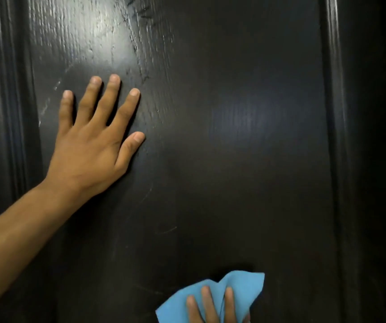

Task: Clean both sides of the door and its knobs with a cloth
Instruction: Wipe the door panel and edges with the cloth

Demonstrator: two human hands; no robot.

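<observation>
Door (pixel 234 136): dark panel fills view, pale streaks/scuffs at upper left, so wiping looks unfinished; knobs + other side not in view.
L hand (pixel 89 145): flat on panel, fingers spread, holds nothing.
Cloth (pixel 241 287): blue, bottom centre-right, against door.
R hand (pixel 210 306): fingers straight, pressing cloth on.

The dark brown wooden door (pixel 210 136) looks glossy, with fine grain texture and pale scuffs; the light blue cloth (pixel 241 290) looks soft and matt.
</observation>
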